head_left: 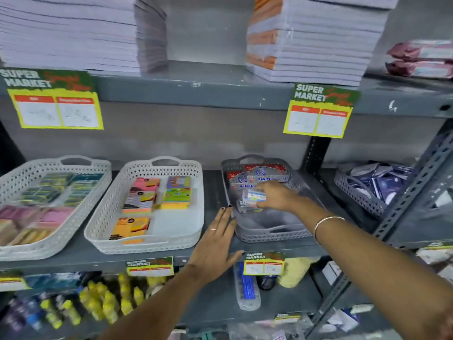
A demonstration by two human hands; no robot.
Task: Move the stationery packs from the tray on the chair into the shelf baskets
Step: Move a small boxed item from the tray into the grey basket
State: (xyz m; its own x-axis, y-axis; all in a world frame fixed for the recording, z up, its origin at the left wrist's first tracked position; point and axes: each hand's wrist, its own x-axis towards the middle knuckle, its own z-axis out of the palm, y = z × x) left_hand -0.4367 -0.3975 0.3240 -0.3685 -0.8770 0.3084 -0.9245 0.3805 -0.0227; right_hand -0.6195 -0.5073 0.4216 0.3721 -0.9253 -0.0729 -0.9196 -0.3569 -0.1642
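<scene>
My right hand (275,196) is inside the grey basket (269,235) on the middle shelf, fingers closed on a small white and blue stationery pack (255,196). Another small pack (246,209) lies just under it on the basket floor. Red and silver boxes (259,176) fill the back of that basket. My left hand (217,244) rests flat and open on the shelf, fingertips touching the basket's left wall. The tray and chair are out of view.
A white basket (147,244) of sticky-note pads stands left of the grey one, another white basket (36,251) further left. A grey basket (358,195) sits behind the right upright. Paper stacks (311,40) fill the upper shelf; glue bottles (107,303) stand below.
</scene>
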